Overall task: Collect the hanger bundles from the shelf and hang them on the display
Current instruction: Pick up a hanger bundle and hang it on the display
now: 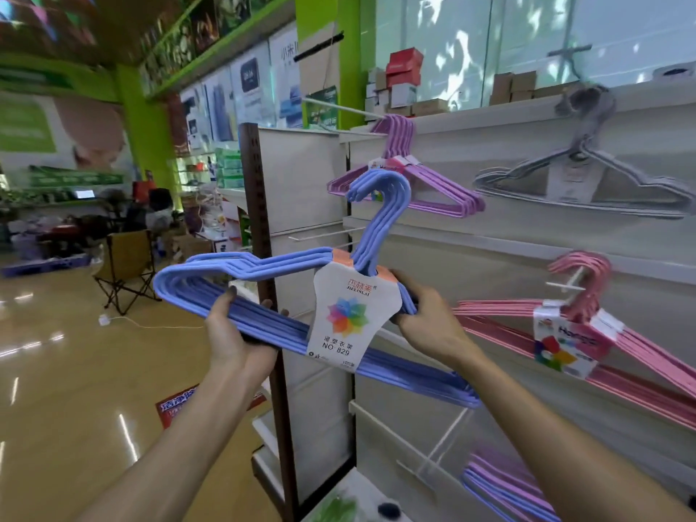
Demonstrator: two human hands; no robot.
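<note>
Hanger bundles are what I am handling: I hold one blue bundle [263, 295] out in front of me at chest height, tilted so its left end is higher and its long bottom bars slope down to the right. My left hand [235, 335] is curled under and around the bottom bars near the left shoulder of the bundle, thumb on top. My right hand [425, 314] grips the right shoulder just beside the white paper label [352, 314] that wraps the necks. The blue hooks [380, 197] point up and left, near the white wall display [489, 227] but not yet over any peg. A bare white peg [324, 235] juts out just left of the hooks, between the purple bundle [406, 182] above and the lower shelves. I judge the main risk to be missing that thin peg: several hooks must slide on together, and if some catch and others do not, the bundle could twist or drop when I let go. The raised hooks could also snag the purple bundle hanging close behind them and knock it off its own peg. Counting bundles: one blue in my hands, one purple hung at the top, one grey [580, 175] hung to its right, one pink [587, 333] hung lower right, so three are on the display. More blue and purple hangers [501, 487] lie on the low shelf at the bottom right; how many bundles that is I cannot tell. A folding chair [126, 269] stands on the shop floor well to the left.
</note>
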